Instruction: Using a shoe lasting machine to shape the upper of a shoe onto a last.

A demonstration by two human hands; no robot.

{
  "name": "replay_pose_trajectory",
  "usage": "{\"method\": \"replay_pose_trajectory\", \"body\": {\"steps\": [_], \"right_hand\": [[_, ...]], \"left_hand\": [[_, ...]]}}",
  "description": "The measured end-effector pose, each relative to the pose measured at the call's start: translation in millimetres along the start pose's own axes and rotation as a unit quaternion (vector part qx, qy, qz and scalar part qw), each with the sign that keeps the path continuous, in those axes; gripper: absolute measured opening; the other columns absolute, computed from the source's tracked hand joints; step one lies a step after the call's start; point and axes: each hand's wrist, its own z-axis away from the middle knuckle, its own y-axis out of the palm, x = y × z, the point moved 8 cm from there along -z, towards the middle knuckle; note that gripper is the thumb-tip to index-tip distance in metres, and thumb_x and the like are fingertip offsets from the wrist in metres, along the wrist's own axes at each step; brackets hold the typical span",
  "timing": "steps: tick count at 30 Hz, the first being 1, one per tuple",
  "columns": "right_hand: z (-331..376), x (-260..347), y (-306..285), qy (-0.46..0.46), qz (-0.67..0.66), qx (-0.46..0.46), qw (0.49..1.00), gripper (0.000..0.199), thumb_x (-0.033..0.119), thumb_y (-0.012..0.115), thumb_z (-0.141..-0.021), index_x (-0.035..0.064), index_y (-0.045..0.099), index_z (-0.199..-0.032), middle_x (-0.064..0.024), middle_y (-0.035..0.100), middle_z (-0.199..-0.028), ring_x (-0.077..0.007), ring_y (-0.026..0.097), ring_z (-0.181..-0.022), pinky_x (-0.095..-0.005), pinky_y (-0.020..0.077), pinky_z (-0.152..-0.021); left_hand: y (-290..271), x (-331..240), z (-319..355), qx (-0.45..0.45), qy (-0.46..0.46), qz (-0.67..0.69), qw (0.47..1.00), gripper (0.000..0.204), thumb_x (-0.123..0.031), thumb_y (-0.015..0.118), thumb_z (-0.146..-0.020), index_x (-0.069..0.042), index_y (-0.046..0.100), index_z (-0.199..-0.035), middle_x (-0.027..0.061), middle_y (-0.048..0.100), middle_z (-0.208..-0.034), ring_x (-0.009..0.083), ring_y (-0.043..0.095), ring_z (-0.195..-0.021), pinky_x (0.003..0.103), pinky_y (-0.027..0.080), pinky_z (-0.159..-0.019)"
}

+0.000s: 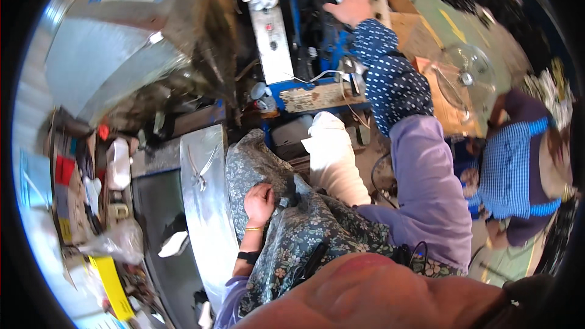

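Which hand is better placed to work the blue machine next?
Right. The right hand already rests on the blue machine, arm outstretched; the left hand lies curled on the floral cloth in the lap.

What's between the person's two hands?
In the head view, a white cloth bundle on the floral fabric lies between the left hand and raised right hand.

Grey-blue floral-print fabric garment (286, 219) lies draped over the lap, bunched in folds; upper edge just beside shiny flat metal sheet (204, 201) w/ pliers.
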Motion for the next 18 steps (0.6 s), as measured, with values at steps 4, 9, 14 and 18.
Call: {"method": "replay_pose_trajectory", "body": {"steps": [4,9,14,18], "right_hand": [[-18.6,-2.3,-4.9,0.02,-0.028,0.022,0.999,0.077,0.061,0.061,-0.078,0.031,0.044,-0.146,-0.02,0.048,-0.135,-0.0411,0.048,-0.121,-0.0461,0.044,-0.101],[-51.0,12.0,1.8,0.018,-0.035,0.021,0.999,0.076,0.062,0.061,-0.077,0.0309,0.046,-0.145,-0.0212,0.048,-0.137,-0.0408,0.048,-0.124,-0.0458,0.0432,-0.103],[-42.2,9.8,9.1,-0.021,-0.05,0.05,0.997,0.083,0.072,0.061,-0.072,0.0239,0.054,-0.14,-0.0243,0.054,-0.135,-0.0427,0.055,-0.121,-0.0498,0.0468,-0.1],[-2.5,40.0,-60.2,-0.013,0.07,-0.023,0.997,0.08,0.062,0.062,-0.081,0.0106,0.049,-0.141,-0.0278,0.048,-0.135,-0.0435,0.058,-0.112,-0.0524,0.0479,-0.094]], "left_hand": [[-4.6,-0.9,12.1,0.001,0.002,-0.008,1.0,0.009,-0.013,0.068,-0.08,-0.008,0.07,-0.087,0.0097,0.071,-0.092,0.0312,0.066,-0.084,0.041,0.052,-0.077],[0.9,-1.3,17.0,-0.005,-0.007,-0.019,1.0,0.01,-0.014,0.068,-0.081,-0.009,0.071,-0.089,0.0104,0.071,-0.091,0.0323,0.066,-0.085,0.041,0.052,-0.077],[-18.7,43.0,44.8,-0.065,-0.148,0.218,0.962,0.011,-0.012,0.064,-0.088,-0.003,0.069,-0.093,0.0148,0.07,-0.09,0.0296,0.068,-0.085,0.038,0.053,-0.077],[-85.3,120.2,71.0,-0.173,-0.229,0.05,0.957,0.02,-0.015,0.062,-0.089,-0.003,0.069,-0.104,0.0189,0.069,-0.102,0.0354,0.066,-0.096,0.043,0.052,-0.085]]}}
